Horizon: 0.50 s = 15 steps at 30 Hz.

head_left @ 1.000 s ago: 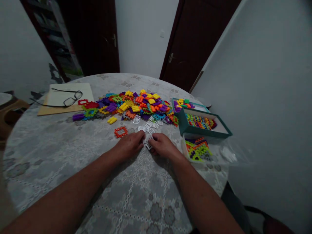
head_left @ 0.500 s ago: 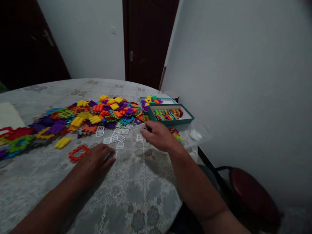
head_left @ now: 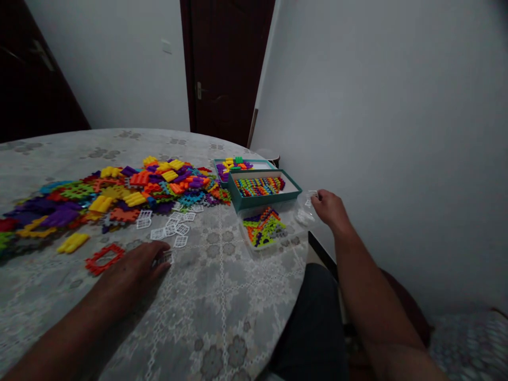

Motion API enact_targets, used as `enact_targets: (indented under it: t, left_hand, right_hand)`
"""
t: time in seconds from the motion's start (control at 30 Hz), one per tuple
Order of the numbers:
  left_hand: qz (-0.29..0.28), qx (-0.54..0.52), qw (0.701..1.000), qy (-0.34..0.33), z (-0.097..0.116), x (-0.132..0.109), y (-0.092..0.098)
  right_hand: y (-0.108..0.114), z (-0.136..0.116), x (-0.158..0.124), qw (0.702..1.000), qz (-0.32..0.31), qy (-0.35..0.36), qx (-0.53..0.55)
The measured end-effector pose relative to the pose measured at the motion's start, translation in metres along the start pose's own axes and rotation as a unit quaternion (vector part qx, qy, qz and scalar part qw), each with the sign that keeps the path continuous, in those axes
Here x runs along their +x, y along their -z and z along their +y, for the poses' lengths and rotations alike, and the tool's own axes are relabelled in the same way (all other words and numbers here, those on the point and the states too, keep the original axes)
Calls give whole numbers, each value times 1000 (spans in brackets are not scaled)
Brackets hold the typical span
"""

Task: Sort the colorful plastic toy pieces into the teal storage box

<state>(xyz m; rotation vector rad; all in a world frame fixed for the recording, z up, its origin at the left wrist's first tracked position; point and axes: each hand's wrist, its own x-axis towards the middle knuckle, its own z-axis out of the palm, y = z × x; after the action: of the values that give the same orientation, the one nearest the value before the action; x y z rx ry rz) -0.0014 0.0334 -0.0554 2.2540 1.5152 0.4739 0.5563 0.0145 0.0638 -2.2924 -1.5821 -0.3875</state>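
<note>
Low over the table on the left, my left hand is closed around a small white lattice window piece, partly hidden by the fingers. My right hand is at the table's right side, pinching white window pieces; I cannot tell how many. They are just above a clear plastic bag with white pieces in it. Several more white window pieces lie loose in front of a big heap of colourful plastic building pieces. An orange-red toothed frame rests beside my left hand.
Two teal boxes with coloured pieces stand at the back right. In front of them is a clear plastic tray holding green, orange and grey pieces. A yellow piece lies at the left. A wall rises along the right side.
My right hand has moved right from the loose white pieces to the plastic bag, carrying white window pieces. The clear tray now shows fully. My left hand stays low, and the view has turned right.
</note>
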Motion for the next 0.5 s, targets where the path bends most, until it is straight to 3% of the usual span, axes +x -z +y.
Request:
enact_targets:
  t: [0.1,0.27,0.4,0.5]
  left_hand:
    - [-1,1,1000,-14,-3,1,0]
    - [-9,6,1000,-26,-1,1,2]
    - [8,16,999,-30,1,1,3]
    - [1,7,1000,-15,8,-4,8]
  right_hand:
    - [-9,7,0,998,-38,-17,-46]
    - [-12,6,-5,997,-65,-32,-11]
    - [0,-8,-18,999,-4,-31,40]
    - [12,-40,-42,989,48,28,139]
